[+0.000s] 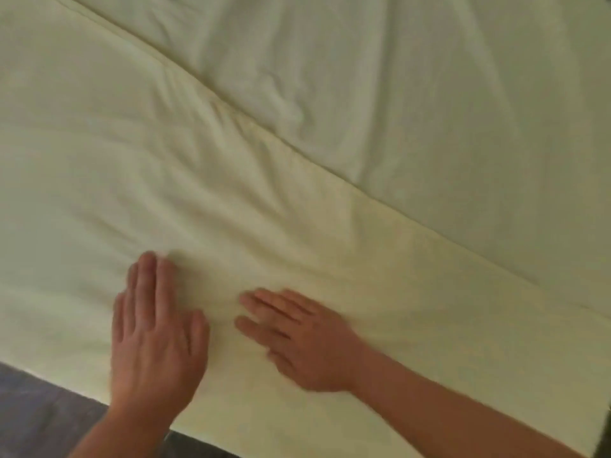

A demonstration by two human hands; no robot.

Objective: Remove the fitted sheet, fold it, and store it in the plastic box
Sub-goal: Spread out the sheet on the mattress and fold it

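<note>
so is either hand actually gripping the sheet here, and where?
Nothing is held. The left hand and right hand both lie flat, fingers straight, on the folded pale yellow sheet near its front edge.

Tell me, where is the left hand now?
In the head view, the left hand lies flat on the sheet, lower left, beside the right hand and close to the sheet's near edge.

We see soft, dim light with a yellowish cast, brightest at the upper middle and darkening toward the right edge and lower corners. Folds in the sheet [297, 193] cast faint shadows. Everything looks slightly blurred.
</note>
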